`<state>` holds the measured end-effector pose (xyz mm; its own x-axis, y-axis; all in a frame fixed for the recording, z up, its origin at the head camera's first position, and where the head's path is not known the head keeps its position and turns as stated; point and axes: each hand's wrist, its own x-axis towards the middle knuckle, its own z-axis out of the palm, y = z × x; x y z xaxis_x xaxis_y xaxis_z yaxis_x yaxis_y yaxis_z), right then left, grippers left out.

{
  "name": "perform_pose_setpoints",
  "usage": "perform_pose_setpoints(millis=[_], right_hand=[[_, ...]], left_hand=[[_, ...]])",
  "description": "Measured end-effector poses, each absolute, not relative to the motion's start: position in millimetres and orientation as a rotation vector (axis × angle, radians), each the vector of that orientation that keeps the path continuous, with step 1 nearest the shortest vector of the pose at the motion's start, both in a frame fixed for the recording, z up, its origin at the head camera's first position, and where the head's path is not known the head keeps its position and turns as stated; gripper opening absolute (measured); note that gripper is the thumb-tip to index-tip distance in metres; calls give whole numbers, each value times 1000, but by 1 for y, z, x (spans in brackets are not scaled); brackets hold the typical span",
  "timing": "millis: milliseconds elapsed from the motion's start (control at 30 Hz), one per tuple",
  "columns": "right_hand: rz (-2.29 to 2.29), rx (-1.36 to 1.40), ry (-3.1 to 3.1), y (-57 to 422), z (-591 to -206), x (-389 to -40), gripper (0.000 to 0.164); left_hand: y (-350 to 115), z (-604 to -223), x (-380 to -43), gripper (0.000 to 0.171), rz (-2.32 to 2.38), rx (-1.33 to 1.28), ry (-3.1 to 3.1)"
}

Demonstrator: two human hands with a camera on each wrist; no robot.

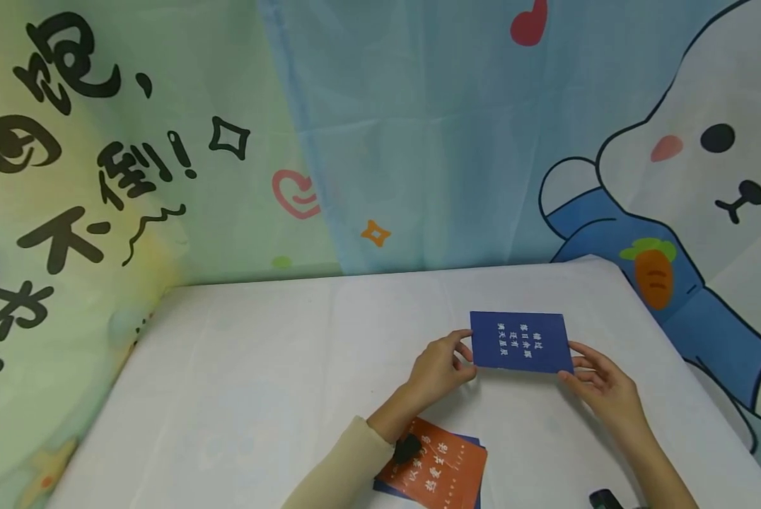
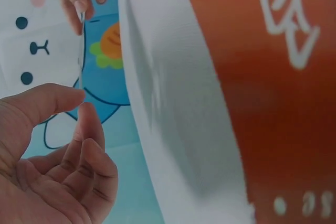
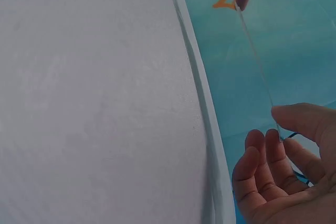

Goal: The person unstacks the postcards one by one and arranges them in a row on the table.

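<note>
A dark blue card [image 1: 518,342] with white writing is held just above the white table between both hands. My left hand [image 1: 440,364] pinches its left edge between thumb and fingers. At the right edge, my right hand [image 1: 603,382] pinches the lower corner. Both wrist views show the card edge-on as a thin line, with the left hand [image 2: 63,150] and the right hand [image 3: 289,166] each gripping one end. Below my left forearm lies an orange card [image 1: 447,466] with white writing, on top of blue cards that are mostly hidden.
The white tabletop [image 1: 259,382] extends far to the left. A printed cloth with a cartoon bear [image 1: 673,177] and large lettering hangs behind and beside the table. A black device [image 1: 603,498] shows at my right wrist, and another black piece [image 1: 408,448] at my left cuff.
</note>
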<state>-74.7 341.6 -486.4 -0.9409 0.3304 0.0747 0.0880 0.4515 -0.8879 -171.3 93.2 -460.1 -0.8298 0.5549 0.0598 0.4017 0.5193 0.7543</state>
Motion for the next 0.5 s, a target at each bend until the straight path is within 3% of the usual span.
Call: perform_pose_setpoints(millis=[500], right_hand=[[1499,-375,-2567,360,-497,-88,60]], left_hand=[[116,-471,-186,56,1012,795,2620]])
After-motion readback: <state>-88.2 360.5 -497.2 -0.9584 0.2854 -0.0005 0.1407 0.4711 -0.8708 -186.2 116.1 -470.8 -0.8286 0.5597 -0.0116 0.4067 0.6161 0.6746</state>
